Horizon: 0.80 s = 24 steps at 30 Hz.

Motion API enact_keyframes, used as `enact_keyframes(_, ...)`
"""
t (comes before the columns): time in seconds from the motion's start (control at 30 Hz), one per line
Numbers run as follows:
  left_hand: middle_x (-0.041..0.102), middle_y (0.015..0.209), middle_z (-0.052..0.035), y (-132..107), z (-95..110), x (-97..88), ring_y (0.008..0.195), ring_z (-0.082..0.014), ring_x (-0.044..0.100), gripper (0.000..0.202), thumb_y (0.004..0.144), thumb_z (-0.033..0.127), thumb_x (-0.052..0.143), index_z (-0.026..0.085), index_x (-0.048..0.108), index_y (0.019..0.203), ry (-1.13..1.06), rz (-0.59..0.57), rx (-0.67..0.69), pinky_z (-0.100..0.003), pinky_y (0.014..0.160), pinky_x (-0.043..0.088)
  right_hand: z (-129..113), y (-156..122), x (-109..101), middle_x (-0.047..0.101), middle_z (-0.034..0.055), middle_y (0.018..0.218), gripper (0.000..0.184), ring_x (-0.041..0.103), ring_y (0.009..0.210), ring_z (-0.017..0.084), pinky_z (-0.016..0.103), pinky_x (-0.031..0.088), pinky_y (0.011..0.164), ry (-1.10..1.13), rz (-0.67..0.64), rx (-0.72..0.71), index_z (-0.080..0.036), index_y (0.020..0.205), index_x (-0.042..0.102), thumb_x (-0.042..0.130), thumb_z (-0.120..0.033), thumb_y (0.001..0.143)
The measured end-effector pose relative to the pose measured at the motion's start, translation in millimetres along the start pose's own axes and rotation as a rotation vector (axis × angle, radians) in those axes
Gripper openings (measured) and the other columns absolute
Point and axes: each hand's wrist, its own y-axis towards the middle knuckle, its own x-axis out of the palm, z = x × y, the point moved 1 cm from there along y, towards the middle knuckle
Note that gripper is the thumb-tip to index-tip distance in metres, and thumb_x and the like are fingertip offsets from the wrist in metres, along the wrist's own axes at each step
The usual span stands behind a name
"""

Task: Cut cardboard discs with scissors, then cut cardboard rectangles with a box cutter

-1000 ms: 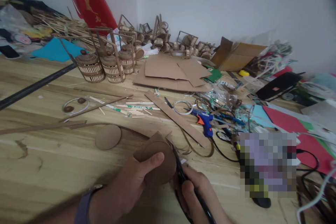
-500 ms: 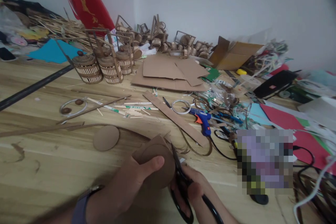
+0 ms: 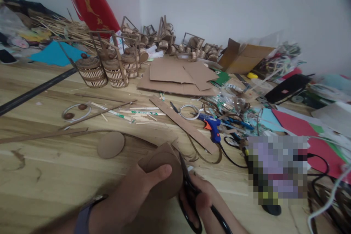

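Note:
My left hand point(image 3: 137, 186) grips a brown piece of cardboard point(image 3: 168, 175), its thumb lying across the top face. The piece has a rounded near edge and a squarer corner at the far side. In my right hand point(image 3: 204, 195) is a pair of black-handled scissors point(image 3: 189, 182), fingers through the loops. Their blades lie against the right edge of the cardboard. Thin curled offcuts lie just beyond the blades. To the left a cut cardboard disc point(image 3: 111, 144) rests flat on the wooden table point(image 3: 68, 179).
A blue glue gun point(image 3: 212, 126) lies right of a long cardboard strip point(image 3: 182, 124). Small lidded baskets point(image 3: 91, 71) with tall handles stand back left. Cardboard sheets point(image 3: 175, 73) are stacked at the centre back. Coloured paper point(image 3: 296, 120) and cables lie at the right.
Almost nothing differs. Both hands keep their hold, and the cardboard and scissors have shifted only very slightly.

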Motion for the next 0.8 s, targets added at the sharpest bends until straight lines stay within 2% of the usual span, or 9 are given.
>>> enact_keyframes(0.17,0.079,0.115,-0.0080,0.7,-2.2,-0.8,0.115,-0.0350,0.068,0.052,0.071,0.053,0.085,0.020,0.076,0.110,0.022,-0.015,0.011,-0.047,0.105,0.049,-6.7,-1.9,-0.3,0.047,-0.0021,0.052,0.085,0.047,0.046,0.012,0.023,0.035,0.043,-0.030,0.031,-0.001,-0.017,0.076,0.062,0.029,-0.096,0.077)
enact_keyframes(0.33,0.077,0.122,-0.0075,-1.1,0.5,-0.4,0.121,-0.0337,0.065,0.045,0.078,0.049,0.080,0.021,0.076,0.114,0.034,-0.065,0.059,-0.046,0.109,0.046,0.4,-3.4,1.9,0.047,-0.0020,0.048,0.079,0.044,0.043,0.012,0.023,0.034,0.041,0.015,0.037,0.045,-0.019,0.077,0.067,0.035,-0.091,0.082)
enact_keyframes(0.63,0.076,0.125,-0.0035,-3.0,-0.3,-1.8,0.127,-0.0349,0.061,0.041,0.079,0.049,0.080,0.025,0.078,0.112,0.025,-0.088,0.051,-0.047,0.111,0.044,9.5,-1.2,1.6,0.045,-0.0014,0.046,0.076,0.041,0.040,0.013,0.026,0.026,0.037,0.095,-0.010,0.079,-0.022,0.075,0.064,0.037,-0.092,0.080)
enact_keyframes(0.8,0.077,0.122,-0.0049,-0.4,-3.2,-1.7,0.124,-0.0327,0.064,0.039,0.082,0.047,0.078,0.022,0.078,0.112,0.003,-0.125,0.085,-0.044,0.110,0.046,12.9,-1.9,0.6,0.045,-0.0021,0.043,0.073,0.040,0.039,0.013,0.025,0.029,0.038,0.089,-0.024,0.071,-0.022,0.073,0.062,0.038,-0.090,0.083)
